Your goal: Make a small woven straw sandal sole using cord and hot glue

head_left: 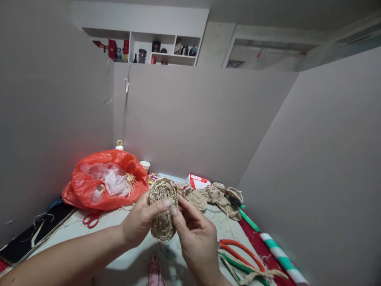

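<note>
My left hand [139,222] grips a woven straw oval piece [162,208], held upright above the table, with the thumb across its front. My right hand [198,238] pinches the right edge of the same piece with thumb and fingertips. Both hands are closed on it. Behind it lie more woven straw pieces [195,196] and a heap of twisted straw rope [222,196] on the table [119,222].
A red plastic bag [105,184] with white plastic inside sits at left, red scissors [91,218] before it. A paper cup [145,165], a red-white box [198,181], orange and green pliers handles [238,254], a striped stick [279,258]. Grey partition walls enclose the table.
</note>
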Demonstrator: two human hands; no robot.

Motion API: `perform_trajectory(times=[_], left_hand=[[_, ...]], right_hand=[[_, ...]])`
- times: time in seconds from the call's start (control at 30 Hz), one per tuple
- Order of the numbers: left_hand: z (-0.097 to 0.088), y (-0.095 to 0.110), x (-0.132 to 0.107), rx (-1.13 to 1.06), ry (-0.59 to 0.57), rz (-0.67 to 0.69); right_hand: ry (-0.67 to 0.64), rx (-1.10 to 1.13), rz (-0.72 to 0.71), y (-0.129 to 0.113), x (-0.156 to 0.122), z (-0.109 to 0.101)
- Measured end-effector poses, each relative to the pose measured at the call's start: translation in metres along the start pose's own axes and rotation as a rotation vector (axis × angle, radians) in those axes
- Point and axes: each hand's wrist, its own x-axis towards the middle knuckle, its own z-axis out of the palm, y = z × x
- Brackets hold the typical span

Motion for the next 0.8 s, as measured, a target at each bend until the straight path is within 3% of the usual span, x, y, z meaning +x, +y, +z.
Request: perform_trajectory(times=[0.17,0.33,0.43,0.5,0.63,0.67,0.7,0.8], left_hand=[[0.002,-0.005,0.001,0.053,0.048,-0.005],[0.0,-0.004,0.006,-0.042,0.124,-0.079],[-0.005,0.0,0.008,-0.095,0.145,-0.167],[-0.012,0.002,0.01,-0.112,0.229,-0.209],[-0.033,-0.002,0.012,-0.096,0.309,-0.308],[-0.039,-0.005,0.012,-0.095,0.317,-0.338],[-0.044,-0.009,0.01,-0.094,0.326,-0.362],[-0.056,-0.019,0.005,-0.089,0.34,-0.39]], right_hand=[[0.007,0.0,0.007,-0.001,0.002,0.0],[-0.142,-0.056,0.0,0.001,0.004,0.001],[-0.262,-0.184,0.003,0.002,0.01,-0.009],[-0.255,-0.276,-0.009,-0.001,0.013,-0.024],[-0.129,-0.722,-0.406,-0.013,-0.001,-0.06],[-0.194,-0.778,-0.474,-0.016,-0.011,-0.066],[-0.351,-0.808,-0.487,-0.016,-0.023,-0.072],[-0.805,-0.947,-0.34,-0.004,-0.063,-0.08]])
